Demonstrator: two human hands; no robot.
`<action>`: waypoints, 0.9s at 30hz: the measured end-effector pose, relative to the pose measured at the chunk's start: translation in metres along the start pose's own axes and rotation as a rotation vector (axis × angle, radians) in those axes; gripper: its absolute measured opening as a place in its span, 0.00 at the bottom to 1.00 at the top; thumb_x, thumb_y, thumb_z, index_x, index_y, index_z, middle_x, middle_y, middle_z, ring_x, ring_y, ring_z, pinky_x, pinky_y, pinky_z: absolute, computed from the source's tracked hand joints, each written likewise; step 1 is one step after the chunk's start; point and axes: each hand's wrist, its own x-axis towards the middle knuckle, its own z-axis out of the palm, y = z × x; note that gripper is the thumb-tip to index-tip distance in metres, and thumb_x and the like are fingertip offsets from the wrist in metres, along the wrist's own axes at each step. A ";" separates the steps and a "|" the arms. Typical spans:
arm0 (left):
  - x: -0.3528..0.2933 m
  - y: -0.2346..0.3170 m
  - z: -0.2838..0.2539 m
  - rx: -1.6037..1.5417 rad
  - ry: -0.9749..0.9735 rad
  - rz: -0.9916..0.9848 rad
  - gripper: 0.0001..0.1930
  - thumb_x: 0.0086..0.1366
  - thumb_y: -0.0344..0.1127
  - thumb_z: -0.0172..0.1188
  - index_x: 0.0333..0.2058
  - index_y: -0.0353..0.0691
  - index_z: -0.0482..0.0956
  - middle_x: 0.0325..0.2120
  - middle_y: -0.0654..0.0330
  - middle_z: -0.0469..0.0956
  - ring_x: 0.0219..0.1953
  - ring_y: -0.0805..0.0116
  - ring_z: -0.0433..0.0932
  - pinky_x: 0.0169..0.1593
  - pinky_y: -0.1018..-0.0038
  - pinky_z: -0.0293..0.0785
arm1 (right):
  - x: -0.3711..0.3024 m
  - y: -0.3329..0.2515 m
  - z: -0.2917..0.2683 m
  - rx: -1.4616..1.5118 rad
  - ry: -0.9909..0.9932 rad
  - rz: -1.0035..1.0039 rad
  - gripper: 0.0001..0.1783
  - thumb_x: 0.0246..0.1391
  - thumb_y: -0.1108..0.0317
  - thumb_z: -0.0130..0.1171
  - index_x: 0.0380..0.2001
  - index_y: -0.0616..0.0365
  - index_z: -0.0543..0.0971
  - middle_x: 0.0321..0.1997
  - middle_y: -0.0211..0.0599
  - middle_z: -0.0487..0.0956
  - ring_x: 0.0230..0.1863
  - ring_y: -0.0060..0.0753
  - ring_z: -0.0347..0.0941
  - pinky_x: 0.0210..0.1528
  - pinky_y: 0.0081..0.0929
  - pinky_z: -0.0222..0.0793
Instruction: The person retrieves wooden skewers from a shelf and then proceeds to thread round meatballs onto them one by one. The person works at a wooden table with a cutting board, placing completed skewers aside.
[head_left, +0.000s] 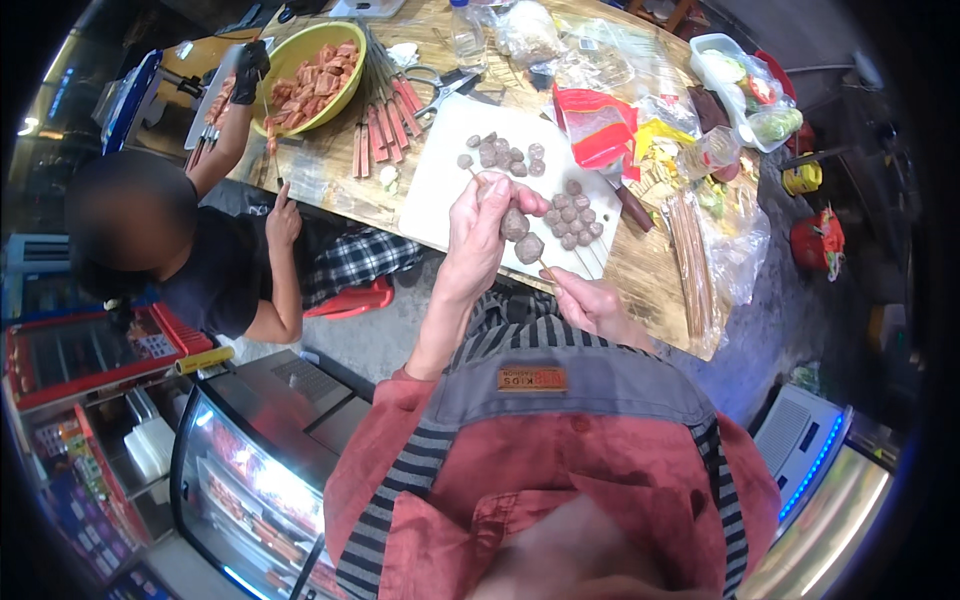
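Above the near edge of the white cutting board (pixel 436 150), my left hand (pixel 476 230) closes around dark meatballs on a bamboo skewer. Two meatballs (pixel 529 249) show below its fingers, threaded on the stick. Lower right, my right hand (pixel 598 306) pinches the bare end of that skewer (pixel 546 271). Loose meatballs (pixel 496 153) lie on the board beyond my left hand. To the right sits a cluster of several meatballs (pixel 571 216), with thin sticks running from it toward the near edge. My left fingers hide part of the skewer.
At left, a co-worker with a black glove (pixel 246 75) holds a meat skewer beside a yellow bowl (pixel 351 92) of meat chunks. Red-handled skewers (pixel 384 128), scissors (pixel 437 85) and a red bag (pixel 598 125) lie around the board. Bundled bamboo sticks (pixel 690 262) rest at right.
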 end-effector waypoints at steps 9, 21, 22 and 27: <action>0.020 -0.090 -0.116 0.356 0.393 -0.316 0.31 0.60 0.51 0.40 0.54 0.33 0.49 0.48 0.47 0.60 0.48 0.61 0.63 0.47 0.69 0.62 | 0.003 0.018 -0.019 -0.294 0.138 0.191 0.05 0.49 0.76 0.43 0.30 0.65 0.69 0.13 0.49 0.65 0.13 0.40 0.63 0.17 0.30 0.58; 0.124 -0.112 -0.183 1.363 0.305 -0.097 0.15 0.40 0.31 0.59 0.31 0.38 0.77 0.31 0.49 0.73 0.33 0.59 0.72 0.40 0.71 0.68 | -0.014 0.018 -0.020 -0.282 0.163 0.322 0.06 0.51 0.73 0.44 0.27 0.65 0.69 0.11 0.47 0.63 0.12 0.36 0.61 0.17 0.29 0.56; 0.134 -0.111 -0.182 1.384 0.292 -0.137 0.14 0.40 0.30 0.59 0.30 0.38 0.78 0.30 0.50 0.73 0.33 0.59 0.73 0.40 0.71 0.68 | -0.015 0.019 -0.020 -0.284 0.173 0.334 0.06 0.51 0.73 0.44 0.27 0.65 0.69 0.11 0.47 0.63 0.12 0.35 0.60 0.16 0.29 0.56; 0.136 -0.124 -0.180 1.508 0.064 -0.131 0.11 0.39 0.28 0.55 0.26 0.38 0.77 0.28 0.49 0.72 0.34 0.56 0.72 0.40 0.69 0.68 | -0.029 0.025 -0.014 -0.342 0.234 0.291 0.05 0.50 0.74 0.44 0.25 0.65 0.69 0.10 0.44 0.62 0.11 0.34 0.59 0.15 0.28 0.55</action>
